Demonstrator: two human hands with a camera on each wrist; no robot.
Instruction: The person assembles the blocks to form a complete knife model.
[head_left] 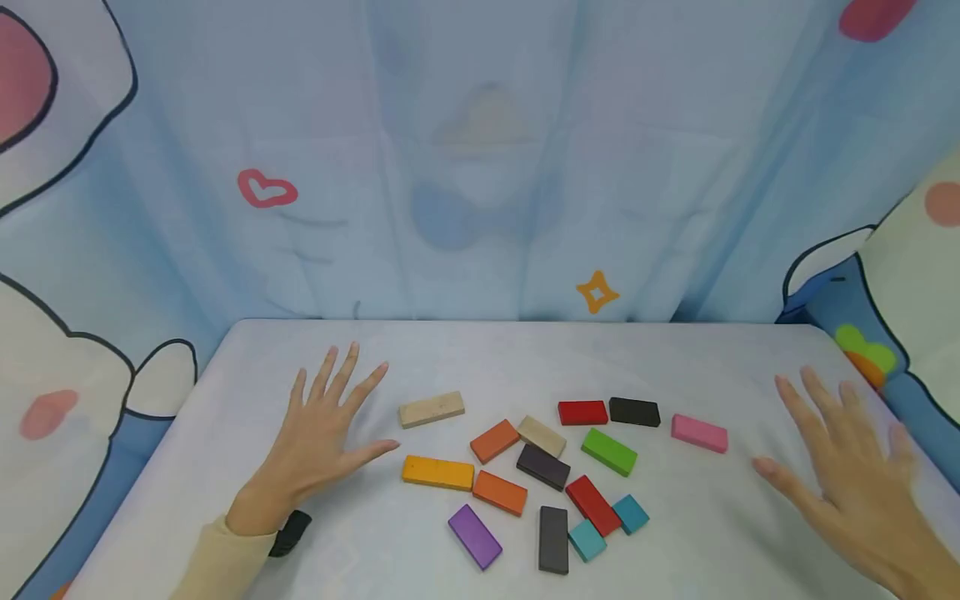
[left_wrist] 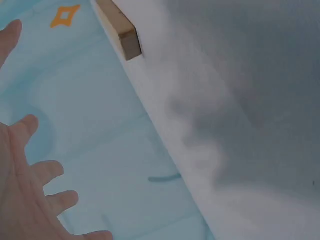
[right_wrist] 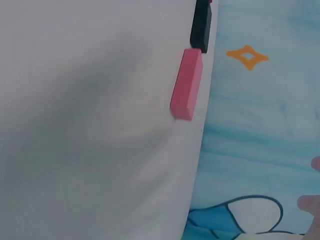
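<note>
My left hand hovers over the left of the white table with fingers spread, holding nothing. Nearest to it are an orange-yellow block and a natural wood block, which also shows at the top of the left wrist view. At the right, my right hand is raised with its fingers apart and nothing in it. The pink block lies closest to that hand; beside it is a black block. Both appear in the right wrist view, where only fingertips show at the edge.
Between the hands lie scattered blocks, including a purple block, a green block, a dark grey block and a red block touching a teal piece. A blue cartoon curtain hangs behind the white table.
</note>
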